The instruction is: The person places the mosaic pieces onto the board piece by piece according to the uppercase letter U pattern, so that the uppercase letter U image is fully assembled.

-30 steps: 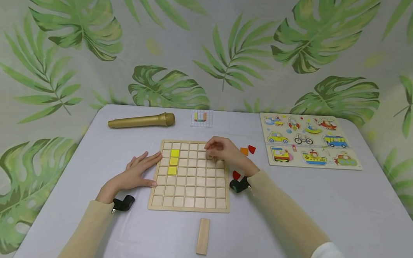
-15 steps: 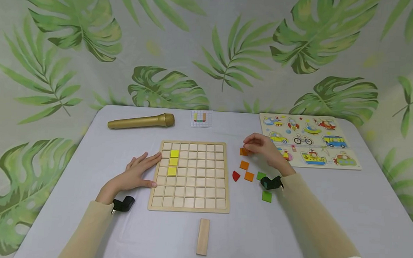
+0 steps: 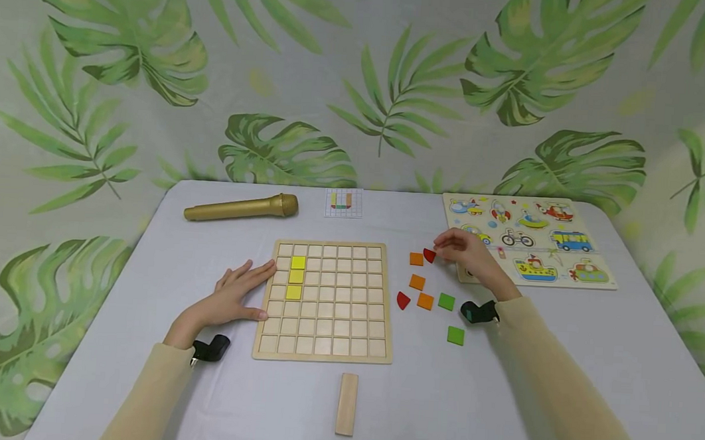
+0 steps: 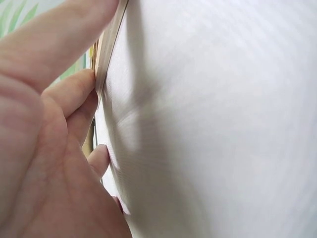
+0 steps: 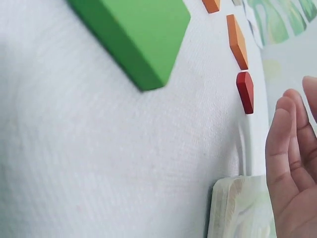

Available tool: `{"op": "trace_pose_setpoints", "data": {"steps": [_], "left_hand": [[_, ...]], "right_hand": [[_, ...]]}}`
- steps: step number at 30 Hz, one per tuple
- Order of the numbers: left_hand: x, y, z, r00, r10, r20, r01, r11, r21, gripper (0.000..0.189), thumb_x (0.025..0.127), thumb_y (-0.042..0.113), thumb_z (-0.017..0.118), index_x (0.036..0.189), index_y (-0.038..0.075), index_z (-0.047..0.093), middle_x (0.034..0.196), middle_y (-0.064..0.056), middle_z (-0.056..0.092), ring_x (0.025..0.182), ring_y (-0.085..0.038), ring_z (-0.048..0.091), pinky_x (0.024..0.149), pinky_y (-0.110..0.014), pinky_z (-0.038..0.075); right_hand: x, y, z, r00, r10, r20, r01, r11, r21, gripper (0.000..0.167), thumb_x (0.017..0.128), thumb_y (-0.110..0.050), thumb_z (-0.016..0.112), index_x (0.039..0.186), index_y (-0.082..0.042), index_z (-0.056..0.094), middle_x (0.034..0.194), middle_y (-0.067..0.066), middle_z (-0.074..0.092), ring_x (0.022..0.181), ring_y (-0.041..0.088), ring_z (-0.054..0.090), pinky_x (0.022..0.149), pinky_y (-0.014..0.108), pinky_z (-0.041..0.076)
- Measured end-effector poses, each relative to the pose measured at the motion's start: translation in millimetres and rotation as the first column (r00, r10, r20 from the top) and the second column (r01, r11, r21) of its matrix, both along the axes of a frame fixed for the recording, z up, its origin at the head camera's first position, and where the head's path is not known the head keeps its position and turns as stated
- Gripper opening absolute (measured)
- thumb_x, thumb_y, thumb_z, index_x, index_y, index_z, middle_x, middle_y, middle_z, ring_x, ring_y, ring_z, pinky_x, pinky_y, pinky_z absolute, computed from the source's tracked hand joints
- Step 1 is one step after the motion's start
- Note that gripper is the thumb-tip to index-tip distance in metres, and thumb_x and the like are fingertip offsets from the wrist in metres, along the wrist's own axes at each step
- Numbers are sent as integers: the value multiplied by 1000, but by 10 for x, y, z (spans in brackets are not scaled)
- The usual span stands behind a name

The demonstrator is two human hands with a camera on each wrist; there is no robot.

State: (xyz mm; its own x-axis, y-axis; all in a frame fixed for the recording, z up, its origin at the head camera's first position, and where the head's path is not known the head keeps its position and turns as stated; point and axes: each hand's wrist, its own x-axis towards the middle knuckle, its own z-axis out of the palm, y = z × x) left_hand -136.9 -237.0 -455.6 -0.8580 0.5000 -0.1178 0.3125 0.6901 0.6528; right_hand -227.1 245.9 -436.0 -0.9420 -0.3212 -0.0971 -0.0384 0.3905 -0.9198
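The left hand (image 3: 229, 298) lies at the left edge of a wooden grid board (image 3: 324, 326), its fingertips and thumb touching the rim. Extended fingers (image 4: 74, 91) meet the board's side in the left wrist view. A column of three yellow square tiles (image 3: 295, 277) sits in the board's upper left cells. Right of the board, the right hand (image 3: 469, 257) hovers with fingertips close by a red quarter-round tile (image 3: 429, 256). In the right wrist view, a gap shows between the loosely bent fingers (image 5: 280, 144) and that red tile (image 5: 245, 93). Beside it lies an orange tile (image 3: 416, 259).
More orange tiles (image 3: 418, 282), a second red quarter-round (image 3: 403, 300) and two green tiles (image 3: 446, 301) lie right of the board. A vehicle puzzle board (image 3: 539, 243) stands behind the right hand. Farther back are a gold microphone (image 3: 242, 207) and pattern card (image 3: 344, 203). A wooden block (image 3: 347, 404) lies in front.
My right hand has moved from over the board's upper right cells to the right, past the orange tile, to beside the red quarter-round. The left hand has stayed at the rim.
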Motion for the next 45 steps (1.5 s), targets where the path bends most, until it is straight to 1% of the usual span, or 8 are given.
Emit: {"op": "trace_pose_setpoints", "data": {"steps": [6,11,15,22,29,35,40,45], "left_hand": [[1,0,-7,1000,1,0,-1,1000,-5,94,80,41,75,152,9,25,158,-11,18,142,-42,-2,105,-64,-9],[2,7,3,1000,-2,0,2,1000,-5,94,80,41,75,152,9,25,158,-12,18,142,-42,-2,105,-64,-9],[0,0,-2,1000,-7,-1,7,1000,-5,93,81,41,74,152,9,25,158,-11,17,142,-42,-3,105,-64,-9],[-5,-9,-15,1000,-8,-5,8,1000,-4,94,80,42,74,152,10,25,158,-11,17,142,-42,-2,105,-64,-9],[-5,-6,-3,1000,-8,-3,8,1000,-5,93,80,42,74,152,9,25,158,-11,17,142,-42,-3,104,-64,-9],[-11,-11,-20,1000,-9,-6,9,1000,-13,93,80,42,74,153,10,24,158,-11,16,142,-41,-3,105,-64,-9],[-11,-16,-26,1000,-8,-6,7,1000,-6,94,80,43,74,153,10,24,158,-11,17,142,-41,-3,105,-64,-9],[-9,-16,-35,1000,-8,-16,8,1000,-7,93,80,43,74,153,11,24,158,-11,17,142,-42,-2,104,-64,-9]], "right_hand": [[-12,-29,-10,998,23,-53,-17,993,117,20,92,-1,61,111,6,59,109,22,60,95,32,56,78,25,49],[-11,-88,-3,996,13,-84,6,977,215,19,90,3,62,108,3,59,106,18,61,95,29,54,83,33,46],[-23,-117,-22,996,-2,-90,24,969,247,19,89,4,62,108,3,59,104,18,60,95,29,53,85,37,45],[-47,-187,-63,993,11,-115,26,951,309,18,86,5,64,104,1,61,99,17,62,89,30,55,76,35,48],[-54,-242,-56,989,36,-141,15,938,346,20,84,9,64,102,1,60,96,15,61,88,29,54,83,40,45],[-27,-244,-6,990,11,-139,37,941,338,19,84,9,64,100,1,60,95,16,61,88,30,54,80,38,45],[6,-231,61,996,-11,-87,37,953,299,15,87,2,66,102,1,61,94,15,61,85,28,54,72,30,46],[22,-260,64,996,46,-71,-30,978,206,16,88,-2,67,102,3,62,93,13,62,83,25,55,71,24,47]]}}
